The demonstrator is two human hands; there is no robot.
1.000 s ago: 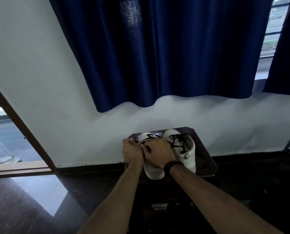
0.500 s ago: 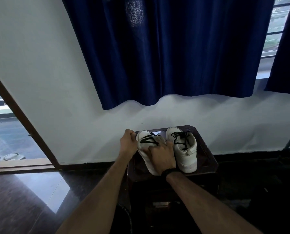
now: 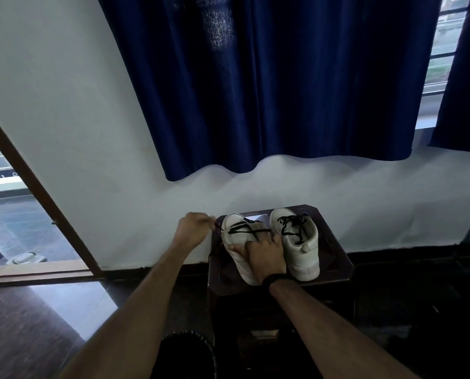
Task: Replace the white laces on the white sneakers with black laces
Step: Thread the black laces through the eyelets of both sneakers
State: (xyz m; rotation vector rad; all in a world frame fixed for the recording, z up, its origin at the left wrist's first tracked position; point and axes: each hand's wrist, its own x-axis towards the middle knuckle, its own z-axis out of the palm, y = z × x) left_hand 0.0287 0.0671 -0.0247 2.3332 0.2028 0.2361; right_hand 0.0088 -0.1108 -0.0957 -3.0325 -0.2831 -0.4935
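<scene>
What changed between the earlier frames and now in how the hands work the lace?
The left hand moved out to the left of the left sneaker, pulling the black lace it pinches taut. The right hand shifted from the lace down onto the sneaker, pressing it. The right sneaker and the small table stayed put.

Two white sneakers side by side, toes away: left sneaker (image 3: 240, 243) part-laced with black lace (image 3: 242, 229), right sneaker (image 3: 300, 242) fully black-laced.
</scene>
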